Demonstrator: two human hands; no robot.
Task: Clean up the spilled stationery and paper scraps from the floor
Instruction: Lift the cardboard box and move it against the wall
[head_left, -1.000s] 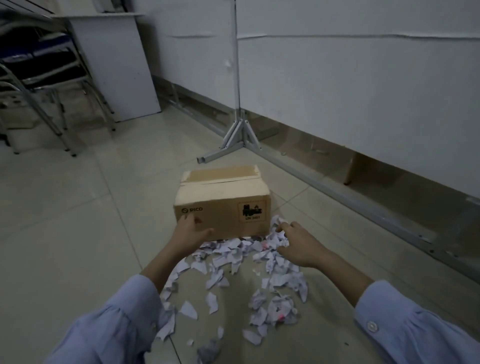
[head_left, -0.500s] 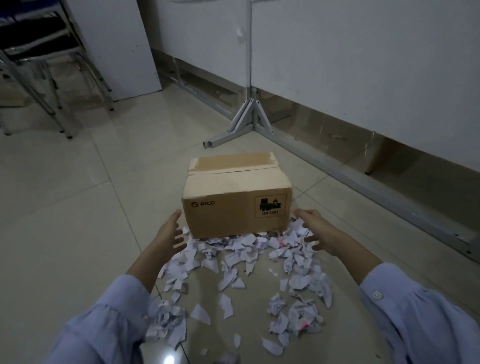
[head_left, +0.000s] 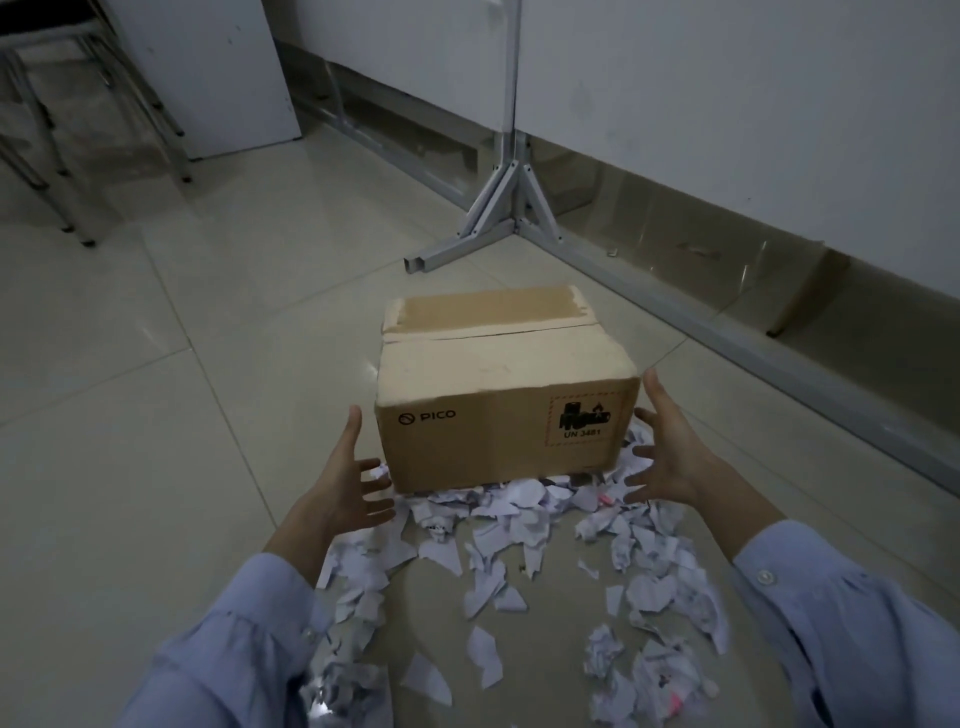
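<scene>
Spread wide and holding nothing: fingers (head_left: 355, 431) of the left hand (head_left: 340, 491), palm turned inward. Same at the right hand (head_left: 670, 465), fingers (head_left: 655, 397) splayed, palm facing the left one. No touch visible on either side. Poised just beside the ends of the box (head_left: 498, 431), one hand to each end.

Straight ahead and between the two hands, on the floor (head_left: 156, 441), long axis running left to right across the view, so an end toward each palm. Hard to call either hand nearer. Much alike, the left set lower by the near bottom corner, the right higher by the top corner. Judged a two-handed reach for the box, needing only a closing inward onto its ends.

Shut on top, flaps meeting at a seam. Nothing of the inside on show, so cannot tell what is in it. Resting with its near edge on the scraps (head_left: 519, 525), torn and crumpled, strewn from under it back toward the person, between the sleeves (head_left: 249, 649). Among them pink bits (head_left: 605, 500), too small to name. None gathered yet, to judge by the spread.

Beyond the box, a metal stand (head_left: 498, 218) under white panels (head_left: 727, 104). Chair legs (head_left: 57, 171) at far left.
</scene>
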